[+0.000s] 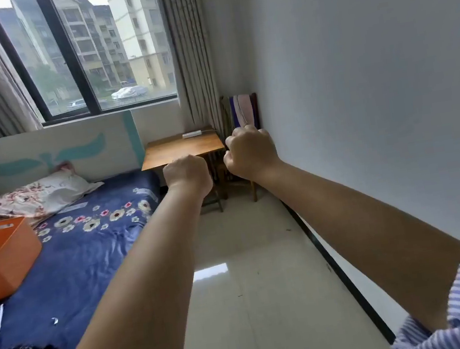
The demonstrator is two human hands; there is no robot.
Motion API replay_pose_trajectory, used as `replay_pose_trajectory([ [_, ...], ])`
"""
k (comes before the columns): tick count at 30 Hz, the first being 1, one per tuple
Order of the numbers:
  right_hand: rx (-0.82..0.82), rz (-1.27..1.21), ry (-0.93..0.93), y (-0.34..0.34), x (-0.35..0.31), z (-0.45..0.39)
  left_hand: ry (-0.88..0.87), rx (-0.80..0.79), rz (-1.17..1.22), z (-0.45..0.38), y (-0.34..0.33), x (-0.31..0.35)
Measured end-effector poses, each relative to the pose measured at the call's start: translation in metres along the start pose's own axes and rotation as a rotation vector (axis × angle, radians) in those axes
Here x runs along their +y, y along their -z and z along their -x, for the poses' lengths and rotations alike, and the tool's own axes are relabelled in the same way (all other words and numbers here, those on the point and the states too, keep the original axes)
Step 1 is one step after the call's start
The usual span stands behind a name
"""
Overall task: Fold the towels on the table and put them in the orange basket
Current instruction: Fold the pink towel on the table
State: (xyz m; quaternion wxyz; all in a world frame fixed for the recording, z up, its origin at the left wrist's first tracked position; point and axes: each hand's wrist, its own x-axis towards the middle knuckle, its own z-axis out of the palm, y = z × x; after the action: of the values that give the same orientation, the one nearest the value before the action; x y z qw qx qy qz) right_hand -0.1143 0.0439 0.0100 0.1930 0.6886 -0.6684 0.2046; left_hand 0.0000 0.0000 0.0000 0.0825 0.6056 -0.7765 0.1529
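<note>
Both my arms stretch forward at chest height. My left hand (187,173) is curled into a fist and holds nothing. My right hand (250,149) is also a fist with nothing in it. Beyond them stands a small wooden table (181,148) in the corner, bare except for a white power strip (192,134). Towels (242,110), purple and pink, hang over a chair back behind the table, partly hidden by my right hand. The orange basket (1,259) sits on the bed at the far left, with nothing visible inside it.
A bed with a blue flowered sheet (86,253) fills the left side, with a pillow (33,196) and dark clothes on it. A white wall runs along the right. Glossy floor tiles (253,289) lead to the table. Curtains (191,52) flank the window.
</note>
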Motion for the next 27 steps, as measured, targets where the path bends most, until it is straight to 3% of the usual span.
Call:
replay_pose_trajectory([
  [3,-0.042,-0.002,-0.011,-0.04,0.022,-0.047,0.002,-0.076,-0.005,-0.055,-0.022,0.002],
  [15,-0.086,0.055,0.069,-0.207,0.081,-0.28,0.044,-0.083,-0.022,-0.316,-0.116,-0.036],
  [27,-0.15,0.023,-0.102,-0.391,0.142,-0.507,-0.068,-0.121,-0.038,-0.598,-0.237,-0.075],
])
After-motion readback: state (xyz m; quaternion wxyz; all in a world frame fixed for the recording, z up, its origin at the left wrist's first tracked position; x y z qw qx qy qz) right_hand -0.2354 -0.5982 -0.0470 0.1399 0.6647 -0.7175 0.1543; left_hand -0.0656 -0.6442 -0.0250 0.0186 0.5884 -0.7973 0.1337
